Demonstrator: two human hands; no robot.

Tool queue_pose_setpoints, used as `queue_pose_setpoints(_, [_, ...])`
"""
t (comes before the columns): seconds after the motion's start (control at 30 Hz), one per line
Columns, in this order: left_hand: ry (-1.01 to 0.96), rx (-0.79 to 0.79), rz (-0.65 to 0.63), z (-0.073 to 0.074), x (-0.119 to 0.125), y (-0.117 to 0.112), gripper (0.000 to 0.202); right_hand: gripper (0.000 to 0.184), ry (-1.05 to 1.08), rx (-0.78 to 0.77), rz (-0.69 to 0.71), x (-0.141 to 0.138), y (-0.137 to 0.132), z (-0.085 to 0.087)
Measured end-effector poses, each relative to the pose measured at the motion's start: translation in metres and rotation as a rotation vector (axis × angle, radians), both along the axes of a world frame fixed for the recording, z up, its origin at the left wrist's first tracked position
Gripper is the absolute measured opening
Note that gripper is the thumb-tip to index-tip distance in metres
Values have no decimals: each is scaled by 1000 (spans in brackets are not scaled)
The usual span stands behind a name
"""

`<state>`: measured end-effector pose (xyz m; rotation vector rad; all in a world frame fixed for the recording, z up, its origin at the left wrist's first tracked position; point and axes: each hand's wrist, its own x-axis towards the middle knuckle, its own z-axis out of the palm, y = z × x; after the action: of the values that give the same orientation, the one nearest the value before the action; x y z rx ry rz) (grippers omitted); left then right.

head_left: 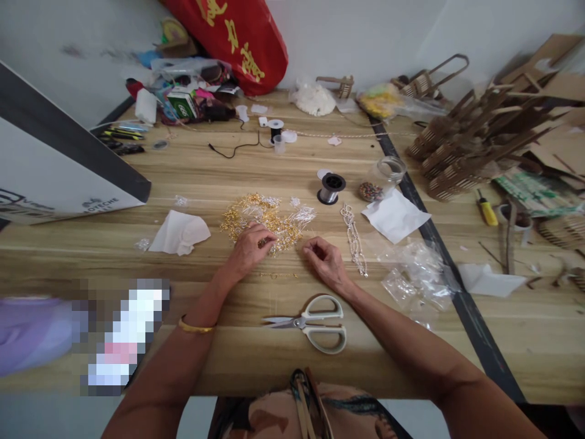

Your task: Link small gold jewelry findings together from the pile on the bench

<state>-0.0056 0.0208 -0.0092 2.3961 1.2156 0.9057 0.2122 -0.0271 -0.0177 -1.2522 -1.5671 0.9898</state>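
Note:
My left hand (249, 249) rests at the near edge of a heap of small gold and silver beads and findings (265, 221), fingers curled in a pinch on pieces too small to name. My right hand (323, 259) lies just right of it, fingers curled inward, whatever it holds hidden. A strand of pale beads (354, 239) runs down the wooden table (205, 183) right of that hand. White-handled scissors (311, 322) lie shut below both hands. A gold bangle (195, 327) is on my left wrist.
A spool of clear thread (331, 188), a tipped glass jar of coloured beads (381, 180), a white paper (395, 217) and clear plastic bags (414, 274) lie to the right. A crumpled tissue (180, 233) lies left. Wooden baskets (461, 152) and a yellow screwdriver (487, 209) fill the far right.

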Motion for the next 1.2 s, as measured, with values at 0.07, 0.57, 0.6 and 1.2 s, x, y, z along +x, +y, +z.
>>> queue_pose_setpoints(0.07, [15, -12, -3, -1, -3, 1, 6, 18, -3, 2, 2, 0, 0, 0])
queue_pose_setpoints(0.57, [154, -26, -95, 2, -7, -1, 23, 20, -31, -9, 14, 0, -1, 0])
queue_pose_setpoints(0.6, [155, -22, -96, 1, -7, -1, 23, 20, -35, -9, 12, 0, -1, -1])
queue_pose_setpoints(1.2, [174, -49, -101, 2, -8, -2, 11, 21, -61, -20, 17, 0, -1, -2])
